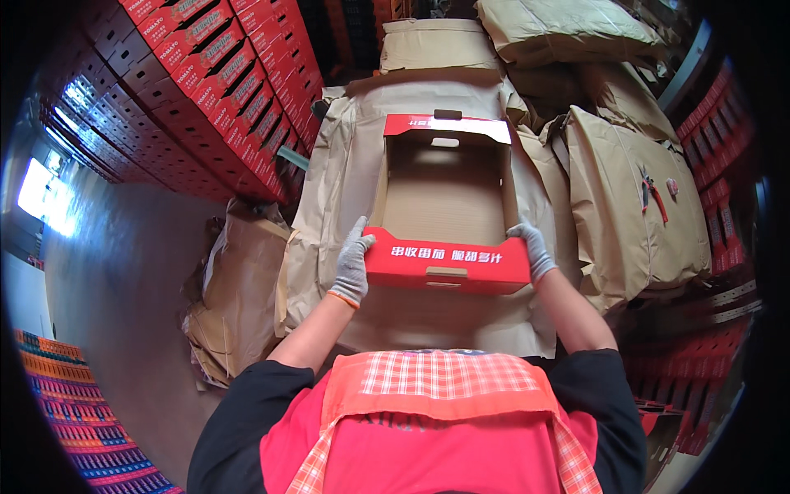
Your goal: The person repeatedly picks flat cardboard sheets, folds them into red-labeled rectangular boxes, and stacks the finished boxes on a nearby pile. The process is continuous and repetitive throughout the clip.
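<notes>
An open-topped red cardboard box point(444, 267) with a bare brown inside stands in front of me over a surface covered in brown paper point(329, 198). My left hand point(352, 265), in a pale grey work glove with an orange cuff edge, grips the box's near left corner. On the near right corner, my right hand point(535, 247) in a matching glove has its fingers closed over the edge. The box's near and far end walls are red with white print, and each has a hand slot. Nothing lies inside it.
Tall stacks of red boxes point(222, 74) rise at the left, with more red boxes point(716, 140) at the right. Paper-wrapped bundles point(634, 206) lie around; red-handled pliers point(654, 198) rest on one. Colourful stacked cartons point(82, 412) stand at lower left beside the floor point(140, 272).
</notes>
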Available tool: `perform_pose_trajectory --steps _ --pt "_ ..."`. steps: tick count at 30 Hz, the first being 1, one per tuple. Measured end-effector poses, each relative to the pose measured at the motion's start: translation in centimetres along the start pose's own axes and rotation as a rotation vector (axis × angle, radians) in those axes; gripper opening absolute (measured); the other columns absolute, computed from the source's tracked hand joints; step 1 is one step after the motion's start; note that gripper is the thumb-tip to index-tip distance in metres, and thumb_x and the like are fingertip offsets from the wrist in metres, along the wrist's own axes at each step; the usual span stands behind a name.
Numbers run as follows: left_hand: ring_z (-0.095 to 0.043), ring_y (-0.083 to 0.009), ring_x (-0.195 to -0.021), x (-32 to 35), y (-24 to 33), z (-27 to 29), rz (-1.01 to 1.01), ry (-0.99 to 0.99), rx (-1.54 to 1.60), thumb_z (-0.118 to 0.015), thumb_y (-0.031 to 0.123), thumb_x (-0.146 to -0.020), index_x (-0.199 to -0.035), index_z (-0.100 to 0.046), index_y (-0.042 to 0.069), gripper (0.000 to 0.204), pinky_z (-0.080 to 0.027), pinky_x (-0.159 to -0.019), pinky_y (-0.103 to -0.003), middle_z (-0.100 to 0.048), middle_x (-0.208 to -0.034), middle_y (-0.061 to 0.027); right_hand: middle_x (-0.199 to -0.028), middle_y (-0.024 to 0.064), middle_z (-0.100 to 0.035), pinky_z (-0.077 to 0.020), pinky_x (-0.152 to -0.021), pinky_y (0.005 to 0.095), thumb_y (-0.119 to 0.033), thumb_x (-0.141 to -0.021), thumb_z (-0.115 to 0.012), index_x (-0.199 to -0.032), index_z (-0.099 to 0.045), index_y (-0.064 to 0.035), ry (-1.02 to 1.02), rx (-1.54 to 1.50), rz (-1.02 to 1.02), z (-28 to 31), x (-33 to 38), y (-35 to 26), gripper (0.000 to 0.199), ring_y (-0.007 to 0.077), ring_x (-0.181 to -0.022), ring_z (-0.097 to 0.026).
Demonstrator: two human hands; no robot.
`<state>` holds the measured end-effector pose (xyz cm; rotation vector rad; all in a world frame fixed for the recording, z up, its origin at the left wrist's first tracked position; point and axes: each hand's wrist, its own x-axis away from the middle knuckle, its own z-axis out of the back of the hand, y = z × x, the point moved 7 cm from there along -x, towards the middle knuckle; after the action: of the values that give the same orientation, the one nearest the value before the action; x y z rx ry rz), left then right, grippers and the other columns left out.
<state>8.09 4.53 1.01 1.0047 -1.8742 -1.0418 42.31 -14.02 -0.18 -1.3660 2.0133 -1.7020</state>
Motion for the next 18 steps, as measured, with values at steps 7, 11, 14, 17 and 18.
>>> perform_pose_trajectory --steps 7,11,14,17,18 --pt "-0.061 -0.0263 -0.112 4.7 -8.1 -6.8 0.528 0.128 0.558 -0.055 0.022 -0.092 -0.120 -0.058 0.005 0.033 -0.050 -0.099 -0.042 -0.063 -0.120 -0.0135 -0.121 0.0136 -0.061 -0.0525 -0.083 0.0298 -0.004 -0.071 -0.060 -0.145 -0.041 -0.0005 -0.245 0.598 0.587 -12.0 9.9 -20.9 0.076 0.0230 -0.095 -0.063" --pt "-0.067 -0.0306 -0.091 7.4 -12.9 -12.8 0.786 -0.458 0.409 -0.050 0.024 -0.096 -0.107 -0.062 0.008 0.023 -0.056 -0.083 -0.046 -0.068 -0.102 -0.0126 -0.119 0.0221 -0.061 -0.0516 -0.093 0.0368 -0.010 -0.066 -0.066 -0.129 -0.056 -0.0074 -0.314 1.480 1.129 -21.9 17.9 -22.3 0.064 0.0345 -0.108 -0.061" --pt "-0.068 -0.0304 -0.091 10.1 -12.8 -11.0 1.044 -0.321 0.026 -0.052 0.022 -0.096 -0.109 -0.061 0.006 0.023 -0.056 -0.079 -0.044 -0.068 -0.102 -0.0130 -0.109 0.0206 -0.066 -0.0525 -0.091 0.0413 -0.014 -0.071 -0.070 -0.119 -0.062 -0.0067 -0.569 1.602 1.248 -26.5 18.5 -16.9 0.049 0.0359 -0.102 -0.064" --pt "-0.066 -0.0310 -0.090 10.2 -1.5 -12.2 -0.006 -0.566 -0.576 -0.063 0.026 -0.089 -0.122 -0.059 -0.001 0.043 -0.053 -0.080 -0.044 -0.066 -0.103 -0.0159 -0.105 0.0164 -0.069 -0.0552 -0.082 0.0389 -0.016 -0.084 -0.072 -0.110 -0.065 -0.0064 -0.482 0.938 1.249 -26.6 15.5 -18.1 0.029 0.0361 -0.094 -0.067" --pt "-0.065 -0.0317 -0.091 11.8 2.7 -13.4 -0.406 -0.676 -0.862 -0.067 0.030 -0.085 -0.123 -0.059 -0.001 0.049 -0.052 -0.083 -0.045 -0.065 -0.104 -0.0164 -0.102 0.0150 -0.070 -0.0553 -0.079 0.0382 -0.017 -0.084 -0.073 -0.108 -0.066 -0.0056 -0.251 0.890 1.538 -26.0 15.5 -19.6 0.028 0.0344 -0.091 -0.068"
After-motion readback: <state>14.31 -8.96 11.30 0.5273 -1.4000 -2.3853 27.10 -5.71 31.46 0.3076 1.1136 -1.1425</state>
